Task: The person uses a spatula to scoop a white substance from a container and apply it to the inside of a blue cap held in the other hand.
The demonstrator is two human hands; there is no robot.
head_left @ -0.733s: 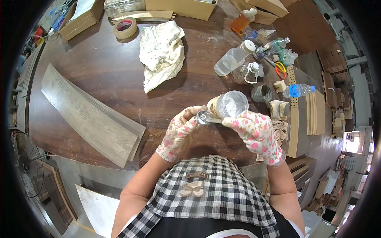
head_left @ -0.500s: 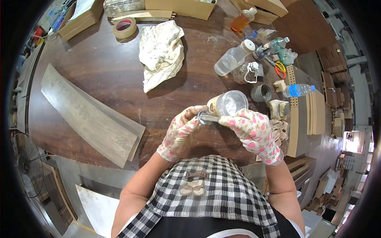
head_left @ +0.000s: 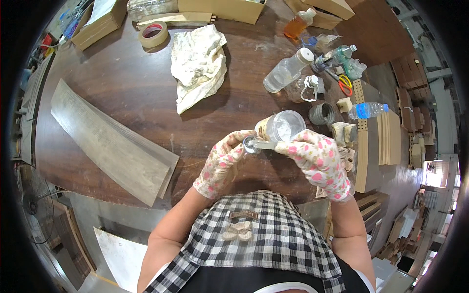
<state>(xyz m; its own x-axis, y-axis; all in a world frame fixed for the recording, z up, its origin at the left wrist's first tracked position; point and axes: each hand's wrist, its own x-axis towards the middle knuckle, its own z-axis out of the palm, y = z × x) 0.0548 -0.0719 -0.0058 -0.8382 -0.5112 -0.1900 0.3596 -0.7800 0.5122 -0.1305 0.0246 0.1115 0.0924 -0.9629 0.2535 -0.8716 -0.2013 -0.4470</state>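
Note:
Both my hands wear white gloves with a pink floral print. My left hand (head_left: 222,163) grips a small round container (head_left: 250,144) with a shiny rim, close to the table's near edge. Pinched in my right hand (head_left: 317,163) is a flat, pale scraper-like strip (head_left: 265,145), its tip at the small container's mouth. Just beyond my hands a clear plastic tub (head_left: 291,124) with white material inside leans on the table, a tan label on its side. What the small container holds is too small to make out.
A crumpled stained cloth (head_left: 198,66) and tape roll (head_left: 153,35) lie farther back. Long grey planks (head_left: 107,139) rest at left. On the right are a white-capped bottle (head_left: 288,71), a dark jar (head_left: 321,114), orange-handled scissors (head_left: 345,86) and a blue-labelled water bottle (head_left: 368,111).
My right hand has shifted slightly right with the strip, whose tip stays at the small container's mouth. My left hand holds still.

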